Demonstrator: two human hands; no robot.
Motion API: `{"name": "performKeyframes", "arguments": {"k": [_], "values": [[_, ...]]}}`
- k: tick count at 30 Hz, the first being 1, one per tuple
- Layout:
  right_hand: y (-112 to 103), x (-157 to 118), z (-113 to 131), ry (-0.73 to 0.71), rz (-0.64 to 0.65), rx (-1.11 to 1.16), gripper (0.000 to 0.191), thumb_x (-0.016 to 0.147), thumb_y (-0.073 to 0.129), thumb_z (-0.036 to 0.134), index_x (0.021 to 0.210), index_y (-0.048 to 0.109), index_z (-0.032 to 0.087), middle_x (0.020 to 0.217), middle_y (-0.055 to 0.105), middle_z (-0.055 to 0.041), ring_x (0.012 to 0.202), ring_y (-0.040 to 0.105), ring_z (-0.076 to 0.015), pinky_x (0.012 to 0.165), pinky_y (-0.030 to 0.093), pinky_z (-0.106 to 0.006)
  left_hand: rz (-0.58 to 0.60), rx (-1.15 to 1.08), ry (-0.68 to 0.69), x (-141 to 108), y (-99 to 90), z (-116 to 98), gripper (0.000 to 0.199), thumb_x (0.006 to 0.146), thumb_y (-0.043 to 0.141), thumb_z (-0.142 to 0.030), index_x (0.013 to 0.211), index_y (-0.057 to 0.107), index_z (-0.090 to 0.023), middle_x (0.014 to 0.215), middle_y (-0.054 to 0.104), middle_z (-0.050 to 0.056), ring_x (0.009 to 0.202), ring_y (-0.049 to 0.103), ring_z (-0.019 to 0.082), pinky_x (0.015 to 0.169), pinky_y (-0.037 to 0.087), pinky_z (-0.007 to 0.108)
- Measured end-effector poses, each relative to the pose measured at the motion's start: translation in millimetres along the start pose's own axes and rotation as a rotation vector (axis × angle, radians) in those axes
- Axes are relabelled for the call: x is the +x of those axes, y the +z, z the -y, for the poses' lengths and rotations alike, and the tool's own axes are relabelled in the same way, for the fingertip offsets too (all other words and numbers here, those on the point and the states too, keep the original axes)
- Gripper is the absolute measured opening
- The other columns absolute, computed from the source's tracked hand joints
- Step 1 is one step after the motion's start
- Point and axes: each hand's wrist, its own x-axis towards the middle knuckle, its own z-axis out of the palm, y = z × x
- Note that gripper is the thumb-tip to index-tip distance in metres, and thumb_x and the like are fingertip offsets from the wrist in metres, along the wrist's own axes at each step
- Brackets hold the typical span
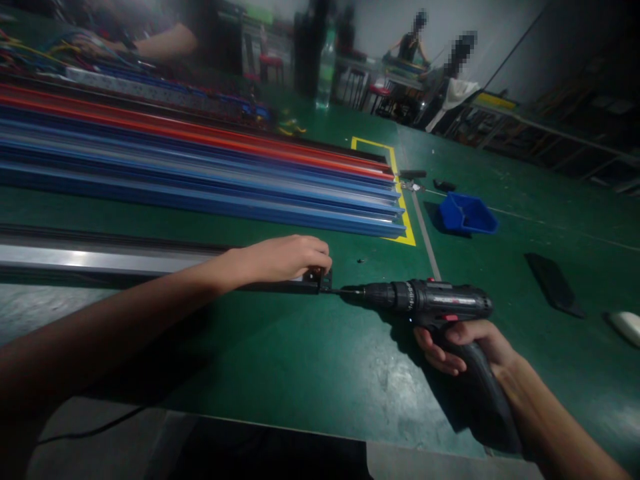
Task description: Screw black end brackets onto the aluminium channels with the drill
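Observation:
My right hand (465,347) is wrapped around the grip of a black cordless drill (440,300) with red details. The drill lies level above the green table, and its thin bit (350,291) points left at the end of a long black and silver metal profile (125,259). Bit tip and profile end meet or nearly meet; I cannot tell which. Over that same end is my left hand (300,257), its fingers curled down onto a small black end piece (324,280). Those fingers partly hide the piece.
Several blue profiles (250,193) and a red profile (225,137) lie behind, ending near yellow tape (407,227). A blue bin (467,213), a black flat object (553,283) and a white object (627,327) are at right. A clear bottle (327,67) stands at the back; a co-worker's arm (167,43) reaches among wires.

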Motion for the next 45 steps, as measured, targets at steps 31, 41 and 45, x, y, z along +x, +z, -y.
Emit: {"name": "performKeyframes", "arguments": {"k": [31,41,45], "values": [[7.7,-1.0,3.2,0.042,-0.094,-0.062,0.023,0.073,0.080,0.039,0.085,0.075,0.020,0.068,0.065,-0.0062,0.042,0.037,-0.0093,0.041,0.034,-0.030,-0.004,0.003,0.002,-0.3,0.3,0.2,0.026,0.092,0.052,-0.004,0.097,0.071,-0.021,0.108,0.070,0.006,0.101,0.066,0.019,0.085,0.047,0.029],[10.1,-0.7,5.1,0.059,-0.106,-0.079,0.024,0.073,0.081,0.041,0.086,0.076,0.022,0.069,0.065,-0.0072,0.043,0.035,-0.0109,0.041,0.033,-0.032,0.003,0.004,-0.004,0.0,0.4,1.3,0.025,0.094,0.052,-0.005,0.097,0.071,-0.021,0.110,0.070,0.007,0.100,0.066,0.019,0.084,0.047,0.029],[13.6,0.0,7.7,0.055,-0.120,-0.107,0.025,0.071,0.082,0.045,0.085,0.078,0.024,0.068,0.064,-0.0073,0.043,0.033,-0.0117,0.041,0.033,-0.032,0.003,0.011,0.001,0.2,-0.2,0.3,0.025,0.093,0.053,-0.005,0.097,0.071,-0.021,0.108,0.070,0.006,0.101,0.066,0.019,0.085,0.047,0.028]]}}
